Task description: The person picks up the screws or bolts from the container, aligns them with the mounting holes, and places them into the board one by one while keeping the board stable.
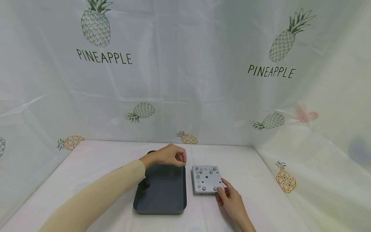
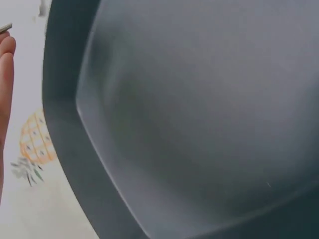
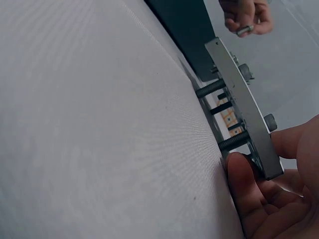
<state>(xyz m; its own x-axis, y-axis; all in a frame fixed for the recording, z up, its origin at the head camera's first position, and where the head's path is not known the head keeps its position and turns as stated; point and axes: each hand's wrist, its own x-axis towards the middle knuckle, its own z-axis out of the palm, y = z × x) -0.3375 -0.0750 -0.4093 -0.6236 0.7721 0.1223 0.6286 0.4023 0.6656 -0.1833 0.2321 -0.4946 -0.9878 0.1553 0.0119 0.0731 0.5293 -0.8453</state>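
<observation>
Head view is evenly and brightly lit by soft, diffuse light; only faint shadows are cast. Wide-angle bending is seen at the edges. The dark tray (image 2: 199,124) is rendered blurred and close in the left wrist view. Foreground cloth (image 3: 89,124) is softened in the right wrist view.

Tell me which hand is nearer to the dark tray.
Left. The left hand hovers over the dark tray's far right corner, pinching a small screw. The right hand grips the metal plate beside the tray.

A long, close-fitting cream sleeve covers the left arm to the wrist; the right forearm is unsleeved, both hands ungloved.
</observation>
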